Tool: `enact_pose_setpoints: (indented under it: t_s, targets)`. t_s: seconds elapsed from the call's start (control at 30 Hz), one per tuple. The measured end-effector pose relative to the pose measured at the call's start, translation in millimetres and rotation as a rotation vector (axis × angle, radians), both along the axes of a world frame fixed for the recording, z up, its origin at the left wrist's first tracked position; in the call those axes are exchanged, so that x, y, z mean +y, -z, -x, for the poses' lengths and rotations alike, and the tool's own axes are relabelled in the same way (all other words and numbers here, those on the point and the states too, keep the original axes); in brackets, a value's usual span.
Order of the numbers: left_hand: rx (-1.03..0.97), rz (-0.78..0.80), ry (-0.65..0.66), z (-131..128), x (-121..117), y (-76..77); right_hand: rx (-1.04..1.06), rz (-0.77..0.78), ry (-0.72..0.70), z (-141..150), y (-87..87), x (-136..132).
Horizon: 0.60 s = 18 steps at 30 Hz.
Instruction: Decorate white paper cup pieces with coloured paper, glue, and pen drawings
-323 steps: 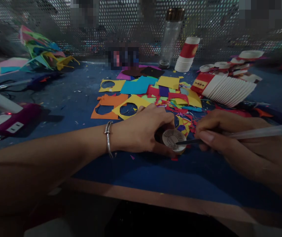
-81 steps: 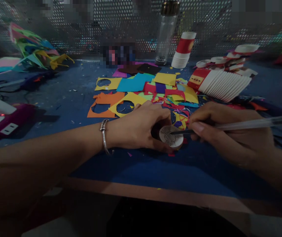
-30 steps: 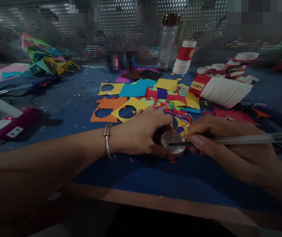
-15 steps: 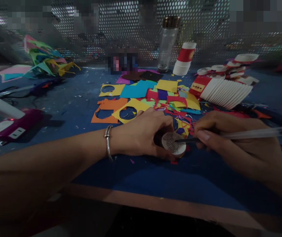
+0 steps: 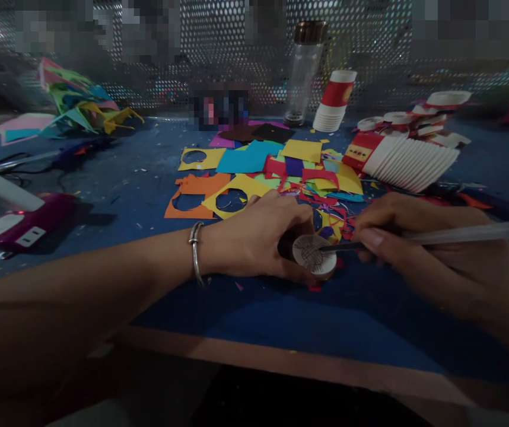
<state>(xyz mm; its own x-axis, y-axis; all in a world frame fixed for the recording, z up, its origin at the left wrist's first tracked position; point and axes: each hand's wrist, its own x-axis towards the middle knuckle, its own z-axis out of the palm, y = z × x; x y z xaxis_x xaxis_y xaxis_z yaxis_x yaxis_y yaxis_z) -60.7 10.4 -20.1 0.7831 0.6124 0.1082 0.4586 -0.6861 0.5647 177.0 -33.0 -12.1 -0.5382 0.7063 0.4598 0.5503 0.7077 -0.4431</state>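
Observation:
My left hand point(image 5: 276, 237), with a bracelet on its wrist, curls its thumb and fingers round a white paper cup base point(image 5: 308, 256). The round face is tilted up toward me and carries a dark criss-cross of drawn lines. How much cup wall lies inside the fingers is hidden. From the right, my right hand point(image 5: 423, 249) pinches a clear-barrelled pen point(image 5: 472, 232) near its dark front end. The pen's tip meets the drawn lines on the round face.
Beyond my hands lie coloured paper scraps, including a yellow sheet with a round hole point(image 5: 254, 185). Stacked paper cups point(image 5: 408, 161), upturned cups point(image 5: 334, 102) and a glass bottle point(image 5: 301, 74) stand farther back. At left are a purple power socket point(image 5: 32, 219) and folded paper point(image 5: 74, 101).
The view has shifted slightly, so the things at the back sit a little higher. Both hands keep their hold, and the pen tip has moved slightly over the drawn lines.

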Motion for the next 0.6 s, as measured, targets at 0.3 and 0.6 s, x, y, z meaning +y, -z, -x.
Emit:
enact_pose_setpoints:
  t_s: [0.3,0.6]
  targets:
    - [-0.012,-0.01,0.005,0.3,-0.9,0.1,-0.021,-0.072,-0.004,4.5,-5.4,-1.6]
    - [-0.023,0.002,0.016,0.9,-0.4,1.8,0.0,-0.057,-0.024,9.5,-2.7,-3.0]
